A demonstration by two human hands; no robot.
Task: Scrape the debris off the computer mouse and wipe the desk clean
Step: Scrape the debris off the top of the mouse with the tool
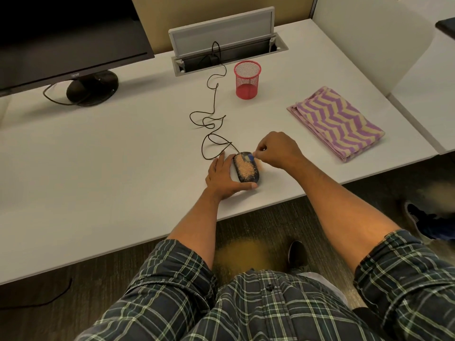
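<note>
Debris [243, 169] coats most of the computer mouse [247, 168] near the counter [123, 156] front edge. Left hand [221, 178] cups its side, grip loosely closed; right hand [278, 150] pinches a small blue scraper [250, 157] at its nose. Scraping looks barely begun; the folded cloth [337, 121] lies well apart, wiping not yet done.

Black monitor [61, 35] far left, on round stand [92, 88]. Red mesh pen cup [247, 80] far centre, upright. Grey cable hatch [221, 33] behind it, lid raised. Carpet floor [258, 232] below.
</note>
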